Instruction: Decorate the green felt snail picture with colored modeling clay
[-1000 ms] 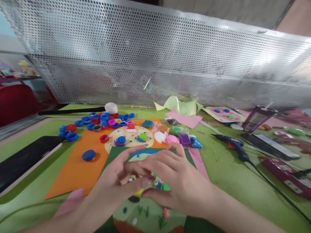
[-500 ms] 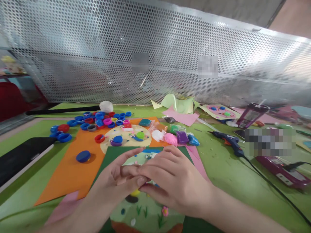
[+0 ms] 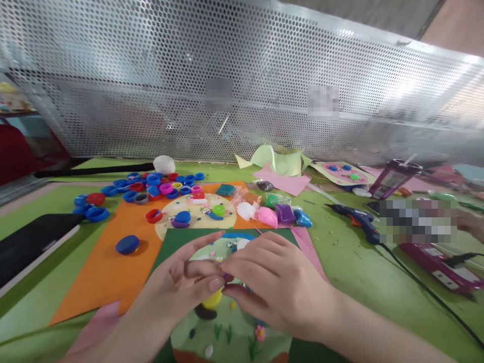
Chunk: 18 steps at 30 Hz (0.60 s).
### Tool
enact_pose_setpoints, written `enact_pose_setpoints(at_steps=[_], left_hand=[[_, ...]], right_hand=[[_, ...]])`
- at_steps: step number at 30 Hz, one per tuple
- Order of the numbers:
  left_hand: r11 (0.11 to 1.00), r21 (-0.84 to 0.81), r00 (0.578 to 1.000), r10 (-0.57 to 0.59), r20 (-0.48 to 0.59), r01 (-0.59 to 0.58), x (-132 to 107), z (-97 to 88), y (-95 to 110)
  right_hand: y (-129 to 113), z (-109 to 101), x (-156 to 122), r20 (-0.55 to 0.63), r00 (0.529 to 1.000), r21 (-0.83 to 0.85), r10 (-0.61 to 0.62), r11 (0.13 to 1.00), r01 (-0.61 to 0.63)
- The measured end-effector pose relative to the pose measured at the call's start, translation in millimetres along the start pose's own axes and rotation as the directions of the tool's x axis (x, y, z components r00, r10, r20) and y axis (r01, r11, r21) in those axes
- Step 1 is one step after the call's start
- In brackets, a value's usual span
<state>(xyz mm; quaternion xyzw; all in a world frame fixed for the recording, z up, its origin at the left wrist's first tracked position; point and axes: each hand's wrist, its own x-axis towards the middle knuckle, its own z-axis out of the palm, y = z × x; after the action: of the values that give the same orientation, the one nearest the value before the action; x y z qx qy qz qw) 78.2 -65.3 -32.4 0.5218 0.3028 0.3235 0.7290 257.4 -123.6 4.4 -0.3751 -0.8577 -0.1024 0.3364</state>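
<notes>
Our left hand (image 3: 185, 285) and right hand (image 3: 278, 282) pinch nearly closed on a tiny purple lump (image 3: 226, 276), apparently clay.

Daylight-like brightness fills the scene; white glare washes the metal screen (image 3: 260, 65) beyond the right hand (image 3: 276, 282). Left of the left hand (image 3: 181, 282), a blue cap (image 3: 127, 244) casts a faint shadow. Between both hands, a small purple piece (image 3: 226, 276) looks blurry. Pixelation masks patches beyond and right of the right hand; outer edges stretch.
</notes>
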Motion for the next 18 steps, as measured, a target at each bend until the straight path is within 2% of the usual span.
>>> enact_pose_setpoints(at_steps=[10, 18], left_hand=[[0.997, -0.033, 0.993, -0.071, -0.095, 0.069, 0.2, 2.0, 1.9], [0.997, -0.046, 0.995, -0.071, -0.067, 0.068, -1.6, 2.9, 0.9]], right_hand=[[1.4, 1.7, -0.7, 0.040, 0.999, -0.037, 0.015, 0.999, -0.013], [1.2, 3.2, -1.3, 0.020, 1.000, -0.048, -0.014, 0.999, 0.015]])
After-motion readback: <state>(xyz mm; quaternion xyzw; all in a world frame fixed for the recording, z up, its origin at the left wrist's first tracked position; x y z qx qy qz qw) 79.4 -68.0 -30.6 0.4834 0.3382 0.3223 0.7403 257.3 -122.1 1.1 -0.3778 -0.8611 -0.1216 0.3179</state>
